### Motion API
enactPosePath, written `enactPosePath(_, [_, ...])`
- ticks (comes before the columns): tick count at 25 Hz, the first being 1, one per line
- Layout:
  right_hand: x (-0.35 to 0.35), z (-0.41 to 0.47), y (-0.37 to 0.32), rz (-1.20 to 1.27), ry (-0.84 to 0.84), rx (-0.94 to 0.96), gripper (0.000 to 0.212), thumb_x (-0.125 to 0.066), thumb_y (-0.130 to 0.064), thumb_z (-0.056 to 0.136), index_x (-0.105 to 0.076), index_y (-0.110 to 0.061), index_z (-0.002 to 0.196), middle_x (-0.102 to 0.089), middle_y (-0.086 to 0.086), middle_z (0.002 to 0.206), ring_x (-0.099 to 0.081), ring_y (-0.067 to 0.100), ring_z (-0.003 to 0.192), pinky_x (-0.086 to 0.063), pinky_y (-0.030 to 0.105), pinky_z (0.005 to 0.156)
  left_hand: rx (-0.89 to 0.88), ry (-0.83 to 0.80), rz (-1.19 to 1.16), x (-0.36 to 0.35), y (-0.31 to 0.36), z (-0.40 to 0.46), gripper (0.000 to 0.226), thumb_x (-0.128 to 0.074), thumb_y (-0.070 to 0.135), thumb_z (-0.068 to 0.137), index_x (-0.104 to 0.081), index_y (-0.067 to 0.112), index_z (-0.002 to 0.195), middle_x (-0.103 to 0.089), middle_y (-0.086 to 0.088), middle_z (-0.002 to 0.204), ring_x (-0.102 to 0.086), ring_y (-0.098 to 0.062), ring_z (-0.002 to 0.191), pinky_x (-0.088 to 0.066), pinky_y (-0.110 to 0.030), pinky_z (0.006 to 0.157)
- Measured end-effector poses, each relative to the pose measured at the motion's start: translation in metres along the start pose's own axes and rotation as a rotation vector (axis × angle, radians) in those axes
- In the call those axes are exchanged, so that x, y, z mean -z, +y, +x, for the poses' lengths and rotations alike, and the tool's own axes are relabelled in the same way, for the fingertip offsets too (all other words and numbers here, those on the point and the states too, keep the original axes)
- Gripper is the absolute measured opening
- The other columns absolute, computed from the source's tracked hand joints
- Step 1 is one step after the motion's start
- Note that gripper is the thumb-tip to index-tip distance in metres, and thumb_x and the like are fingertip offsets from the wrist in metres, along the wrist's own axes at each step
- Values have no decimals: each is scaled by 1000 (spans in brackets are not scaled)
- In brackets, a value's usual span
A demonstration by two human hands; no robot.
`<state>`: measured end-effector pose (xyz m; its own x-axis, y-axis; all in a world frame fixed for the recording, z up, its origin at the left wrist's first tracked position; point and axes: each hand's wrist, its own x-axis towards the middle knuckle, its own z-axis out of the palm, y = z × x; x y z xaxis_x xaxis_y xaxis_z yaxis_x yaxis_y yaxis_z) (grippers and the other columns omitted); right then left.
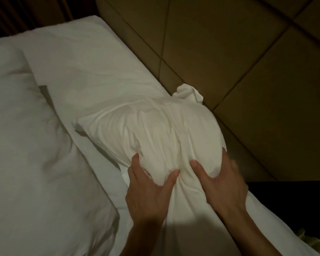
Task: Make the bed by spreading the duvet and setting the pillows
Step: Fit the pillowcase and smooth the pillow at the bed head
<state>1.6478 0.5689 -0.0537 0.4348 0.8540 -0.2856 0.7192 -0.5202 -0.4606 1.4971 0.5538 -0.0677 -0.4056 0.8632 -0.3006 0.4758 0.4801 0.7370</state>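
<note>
A white pillow (155, 130) lies bunched at the head of the bed, next to the padded headboard. My left hand (148, 191) grips its near end, thumb and fingers dug into the fabric. Just to the right, my right hand (220, 183) grips the same end, its fingers wrapped round the pillow's far side and partly hidden. A loose corner of the pillowcase (188, 93) sticks up against the headboard. Another white pillow (78, 65) lies flat farther up the bed. The white duvet (26, 145) covers the left part of the bed in soft folds.
The tan padded headboard (248, 71) with dark seams runs diagonally along the right. A dark surface (294, 200) lies at the lower right beside the bed. A pale green thing (307, 242) shows at the bottom right corner. Dark curtains (17, 13) hang at the top left.
</note>
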Motion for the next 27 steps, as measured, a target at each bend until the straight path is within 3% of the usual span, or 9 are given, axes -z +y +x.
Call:
enactPosePath(4, [44, -24, -52, 39, 36, 138, 116, -36, -98, 55, -21, -38, 154, -45, 0, 146, -44, 26, 133, -33, 50, 110, -85, 115, -74, 59, 36, 9, 103, -67, 74, 64, -17, 35, 145, -36, 16, 131, -46, -11, 116, -30, -25, 90])
enactPosePath(7, [75, -40, -103, 136, 94, 256, 109, -43, -94, 59, -26, -39, 152, -50, -6, 120, -52, 20, 115, -40, 44, 100, -194, 183, -103, 120, 74, 21, 97, -69, 74, 62, -18, 43, 140, -29, 24, 118, -38, 1, 101, -33, -26, 86])
enactPosePath(10, [108, -59, -164, 217, 110, 386, 100, -48, -91, 66, -31, -38, 149, -45, -11, 105, -46, 12, 100, -35, 33, 89, -282, 264, -67, 192, 112, 29, 95, -66, 77, 63, -19, 43, 138, -32, 20, 113, -41, -2, 94, -35, -26, 81])
enactPosePath(13, [131, -82, -225, 265, 89, 472, 98, -49, -89, 69, -31, -37, 150, -46, -9, 109, -48, 14, 103, -34, 32, 89, -313, 346, -15, 263, 138, 33, 97, -65, 76, 66, -20, 38, 143, -37, 13, 118, -42, -7, 98, -31, -27, 83])
enactPosePath(15, [136, -102, -265, 294, 77, 543, 95, -48, -88, 70, -32, -37, 149, -52, -5, 115, -52, 18, 108, -39, 34, 91, -304, 410, 26, 314, 146, 36, 98, -64, 76, 68, -19, 36, 145, -40, 6, 132, -46, -14, 111, -26, -28, 86])
enactPosePath(20, [105, -163, -350, 296, 17, 643, 105, -38, -96, 67, -30, -34, 151, -52, 2, 137, -52, 27, 125, -43, 49, 105, -268, 547, 127, 426, 118, 42, 98, -63, 75, 70, -18, 33, 147, -38, 2, 141, -46, -21, 123, -35, -37, 94])
enactPosePath(27, [29, -249, -437, 222, -58, 735, 100, -40, -90, 71, -29, -32, 151, -53, -1, 126, -54, 25, 118, -42, 43, 98, -129, 616, 142, 534, 17, 56, 100, -59, 77, 70, -18, 29, 148, -37, -1, 143, -47, -25, 124, -37, -39, 94])
